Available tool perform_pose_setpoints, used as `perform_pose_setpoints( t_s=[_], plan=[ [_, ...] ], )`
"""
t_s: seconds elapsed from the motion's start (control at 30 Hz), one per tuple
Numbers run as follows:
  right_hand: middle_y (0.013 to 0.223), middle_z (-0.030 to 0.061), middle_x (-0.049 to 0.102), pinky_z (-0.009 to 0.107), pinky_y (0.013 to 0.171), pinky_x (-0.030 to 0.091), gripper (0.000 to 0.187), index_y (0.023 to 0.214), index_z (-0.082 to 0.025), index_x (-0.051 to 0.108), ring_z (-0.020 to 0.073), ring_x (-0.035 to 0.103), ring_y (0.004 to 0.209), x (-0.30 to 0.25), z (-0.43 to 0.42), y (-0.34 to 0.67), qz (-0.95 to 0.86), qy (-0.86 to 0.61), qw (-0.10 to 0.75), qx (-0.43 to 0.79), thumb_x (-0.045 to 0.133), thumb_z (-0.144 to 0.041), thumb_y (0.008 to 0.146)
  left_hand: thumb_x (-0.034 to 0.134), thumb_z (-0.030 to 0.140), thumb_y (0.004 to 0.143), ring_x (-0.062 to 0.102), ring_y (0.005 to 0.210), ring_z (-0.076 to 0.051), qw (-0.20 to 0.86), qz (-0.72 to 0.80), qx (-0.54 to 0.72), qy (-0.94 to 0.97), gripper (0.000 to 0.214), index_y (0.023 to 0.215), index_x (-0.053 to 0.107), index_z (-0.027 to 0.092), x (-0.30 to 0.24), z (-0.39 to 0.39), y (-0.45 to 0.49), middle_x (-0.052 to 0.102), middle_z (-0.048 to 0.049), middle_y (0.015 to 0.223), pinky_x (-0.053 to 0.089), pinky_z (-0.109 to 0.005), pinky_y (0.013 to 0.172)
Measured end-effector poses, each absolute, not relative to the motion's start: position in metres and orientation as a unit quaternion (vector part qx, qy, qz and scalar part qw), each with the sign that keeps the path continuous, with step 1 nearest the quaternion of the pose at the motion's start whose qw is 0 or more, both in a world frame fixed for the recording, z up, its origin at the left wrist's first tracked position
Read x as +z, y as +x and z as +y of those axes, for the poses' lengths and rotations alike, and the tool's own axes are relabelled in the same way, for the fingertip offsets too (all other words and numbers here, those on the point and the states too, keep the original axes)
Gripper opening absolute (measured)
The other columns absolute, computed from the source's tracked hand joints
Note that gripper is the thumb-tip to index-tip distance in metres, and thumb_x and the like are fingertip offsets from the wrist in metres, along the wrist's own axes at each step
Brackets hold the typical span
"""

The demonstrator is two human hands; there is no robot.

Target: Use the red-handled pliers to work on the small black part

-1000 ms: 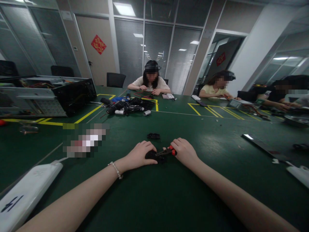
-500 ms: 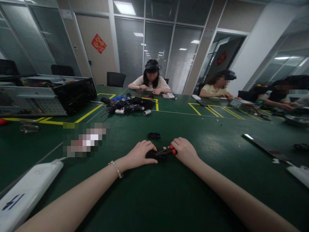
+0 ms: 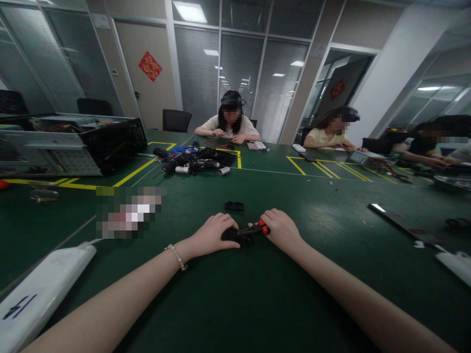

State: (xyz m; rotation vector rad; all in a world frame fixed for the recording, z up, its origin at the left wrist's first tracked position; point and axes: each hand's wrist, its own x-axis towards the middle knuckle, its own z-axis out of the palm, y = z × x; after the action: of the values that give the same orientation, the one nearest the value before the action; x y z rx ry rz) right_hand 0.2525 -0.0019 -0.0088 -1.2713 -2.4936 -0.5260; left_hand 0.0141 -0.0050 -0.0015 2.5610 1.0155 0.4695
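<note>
Work seemingly unfinished: the left hand (image 3: 215, 234) grips a black part (image 3: 229, 236), the right hand (image 3: 282, 229) holds red-handled pliers (image 3: 253, 229) to it, another black piece (image 3: 234, 206) lying apart.

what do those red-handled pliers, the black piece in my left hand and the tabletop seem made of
Pliers: likely metal, going by the slim dark nose; the bright red grips look like plastic or rubber. Black piece: perhaps plastic, from its dull black, but your left hand partly covers it. Tabletop: smooth green with a soft sheen, maybe laminate or a mat.
</note>
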Motion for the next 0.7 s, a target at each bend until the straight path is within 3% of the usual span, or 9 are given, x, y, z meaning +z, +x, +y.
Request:
perform_pose_setpoints(
  t_s=[0.23,0.43,0.7],
  plan=[
    [0.078,0.004,0.058,0.027,0.066,0.04,0.01,0.077,-0.017,0.056,0.0159,0.049,0.073,-0.008,0.0,0.257,-0.854,-0.477,0.15,-0.144,0.053,-0.012,0.068,0.056,0.05,0.074,0.045,0.093,-0.021,0.179,0.359,0.166,0.901,0.036,0.096,0.053,0.023,0.001,-0.006,0.014,0.052,-0.0018,0.1,0.036,-0.033,0.078],
    [0.078,0.0031,0.058,0.026,0.063,0.042,0.007,0.078,-0.019,0.055,0.0154,0.052,0.071,-0.008,0.01,0.276,-0.813,-0.55,0.156,-0.11,0.05,-0.022,0.073,0.055,0.05,0.074,0.045,0.096,-0.021,0.194,0.362,0.162,0.897,0.036,0.098,0.052,0.023,0.003,-0.007,0.014,0.051,-0.0019,0.102,0.036,-0.034,0.08],
    [0.077,0.0041,0.058,0.025,0.06,0.04,0.009,0.076,-0.018,0.056,0.0148,0.052,0.069,-0.003,0.021,0.298,-0.801,-0.574,0.096,-0.138,0.049,-0.024,0.074,0.054,0.051,0.074,0.044,0.098,-0.022,0.207,0.368,0.15,0.894,0.037,0.1,0.052,0.024,0.002,-0.006,0.013,0.049,-0.0021,0.106,0.037,-0.035,0.081]
  ],
)
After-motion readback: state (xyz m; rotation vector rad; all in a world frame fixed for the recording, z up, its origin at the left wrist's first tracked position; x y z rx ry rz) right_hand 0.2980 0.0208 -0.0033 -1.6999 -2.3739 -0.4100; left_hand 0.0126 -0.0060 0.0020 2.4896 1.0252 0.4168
